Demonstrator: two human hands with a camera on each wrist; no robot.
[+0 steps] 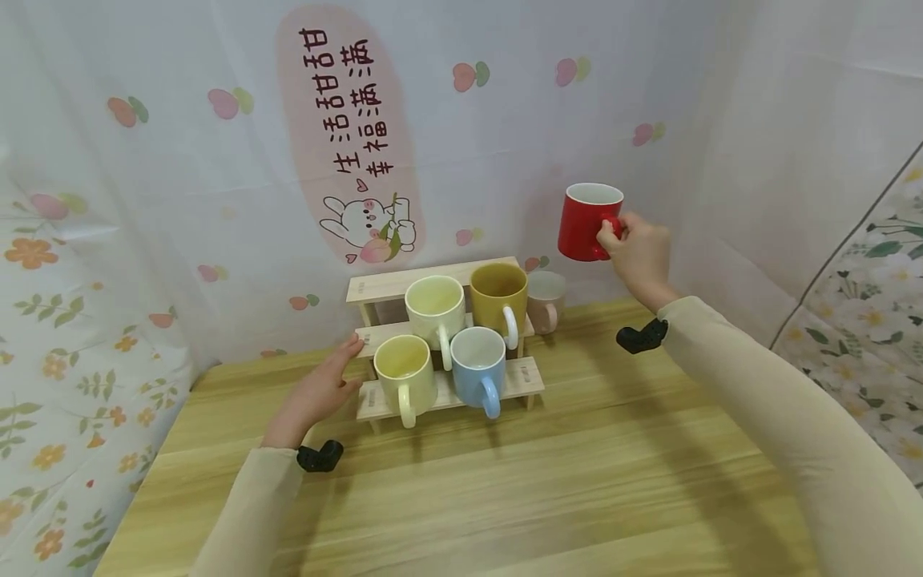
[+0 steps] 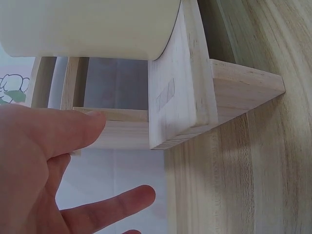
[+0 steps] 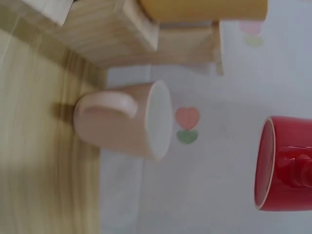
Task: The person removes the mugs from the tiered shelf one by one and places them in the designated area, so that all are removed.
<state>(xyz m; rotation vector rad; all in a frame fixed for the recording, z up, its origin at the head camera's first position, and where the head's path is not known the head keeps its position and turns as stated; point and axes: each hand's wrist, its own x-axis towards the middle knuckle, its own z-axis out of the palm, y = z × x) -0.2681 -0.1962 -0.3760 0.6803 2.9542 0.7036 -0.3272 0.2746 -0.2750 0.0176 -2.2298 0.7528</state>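
Note:
My right hand [image 1: 642, 252] grips a red mug [image 1: 577, 228] by its handle, upright in the air to the right of a three-step wooden rack [image 1: 389, 287]. The rack's left end is met by my left hand [image 1: 317, 401]; its thumb [image 2: 73, 129] touches the side bar and the other fingers are extended. A pale yellow mug [image 1: 417, 389] and a light blue mug [image 1: 472, 381] stand on the lowest step. On the middle step are a pale green mug [image 1: 431, 319] and a mustard mug [image 1: 485, 308] with a white handle.
A pale pink mug [image 3: 117, 131] stands on the wooden table [image 1: 469, 497], right of the rack and below the red mug. Behind them hangs a printed cloth [image 1: 490, 168]. Another flowered cloth [image 1: 851, 304] closes the right side.

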